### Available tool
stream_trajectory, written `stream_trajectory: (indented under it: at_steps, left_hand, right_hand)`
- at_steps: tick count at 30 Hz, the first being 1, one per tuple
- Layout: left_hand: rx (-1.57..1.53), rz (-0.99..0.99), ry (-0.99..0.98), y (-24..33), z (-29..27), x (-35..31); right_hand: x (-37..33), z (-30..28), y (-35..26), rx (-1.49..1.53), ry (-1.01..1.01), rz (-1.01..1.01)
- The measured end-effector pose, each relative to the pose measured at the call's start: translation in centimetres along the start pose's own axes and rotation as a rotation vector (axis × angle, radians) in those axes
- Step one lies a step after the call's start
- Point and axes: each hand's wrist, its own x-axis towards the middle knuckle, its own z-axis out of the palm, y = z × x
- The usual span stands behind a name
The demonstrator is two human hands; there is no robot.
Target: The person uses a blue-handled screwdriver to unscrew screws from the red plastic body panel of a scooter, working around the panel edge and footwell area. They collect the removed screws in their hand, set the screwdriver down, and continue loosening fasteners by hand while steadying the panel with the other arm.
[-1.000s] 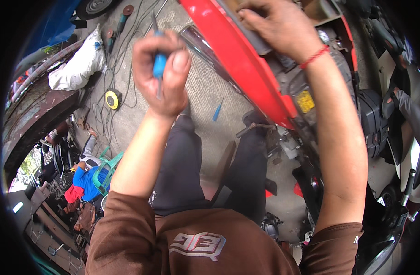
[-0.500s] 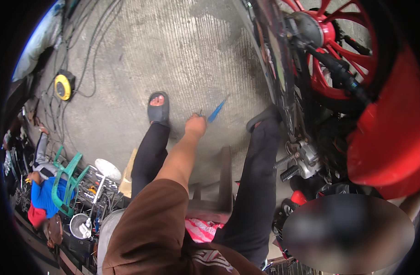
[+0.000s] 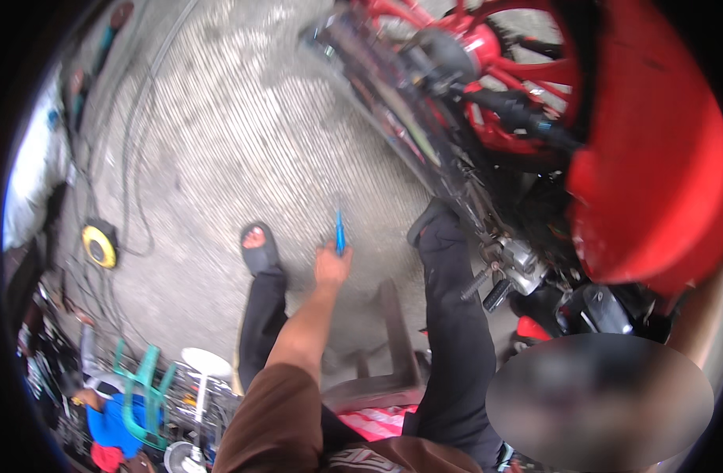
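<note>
My left hand (image 3: 330,266) reaches down between my knees, low over the floor. Its fingers are closed at the lower end of a slim blue-handled screwdriver (image 3: 340,236), whose narrow end points away from me. Motion blur hides the exact finger placement, and whether the screwdriver still touches the floor I cannot tell. My right hand is out of view. Close beyond my right leg stands a motorcycle with a red wheel (image 3: 488,51), a metal footpeg part (image 3: 519,264) and a large red body panel (image 3: 653,158).
A dark wooden stool (image 3: 393,339) is between my legs. Cables and a yellow round device (image 3: 100,246) lie on the ribbed concrete floor (image 3: 219,142). At lower left are a green plastic chair (image 3: 145,394) and a person in blue (image 3: 113,422). Another person's arm (image 3: 696,315) shows at right.
The view has turned, shifting the motorcycle leftward. My left hand, earlier just beside the blue screwdriver on the floor, now meets its lower end with closed fingers.
</note>
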Motion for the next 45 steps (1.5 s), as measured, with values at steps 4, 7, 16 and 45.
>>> stream_trajectory:
  at_steps: [4, 7, 16, 45]
  left_hand:
    - [-0.535, 0.135, 0.159, 2.9, -14.0, -8.8]
    - [-0.795, 0.555, 0.144, 8.9, -25.2, -17.0]
    - [-0.729, 0.722, -1.157, 31.5, -34.5, -35.1]
    - [0.261, 1.348, -0.004, 69.1, -31.1, -36.5]
  right_hand:
    - [0.3, -1.2, 1.0, 0.268, 0.311, 0.083]
    - [-2.1, -0.8, -0.6, 0.574, 0.787, 0.034]
    - [-19.2, -1.2, -13.6, 1.688, -0.043, 0.225]
    - [-9.1, -4.8, 18.2, 0.937, 0.531, -0.024]
